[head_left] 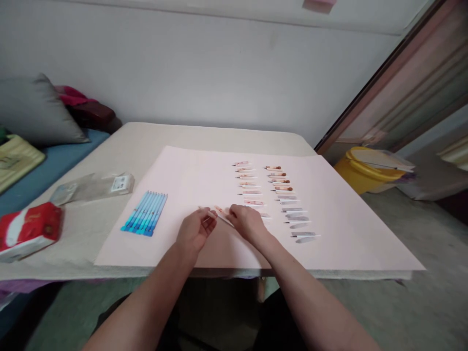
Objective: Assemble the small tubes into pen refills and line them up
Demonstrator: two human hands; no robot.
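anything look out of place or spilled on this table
I see nothing spilled. Slightly odd: the near right corner of the pink sheet juts past the edge of the table, unsupported there.

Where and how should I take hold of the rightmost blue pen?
Probably best to pinch the blue pen mid-barrel, coming down from its right: it lies flat, slim and straight, with neighbouring pens crowding its left and bare paper on its right.

The beige cloth-covered table (212, 136) carries a wide pale-pink sheet (197, 170), a clear plastic wrapper (98, 187) and a red-and-white soft pack (29, 226).
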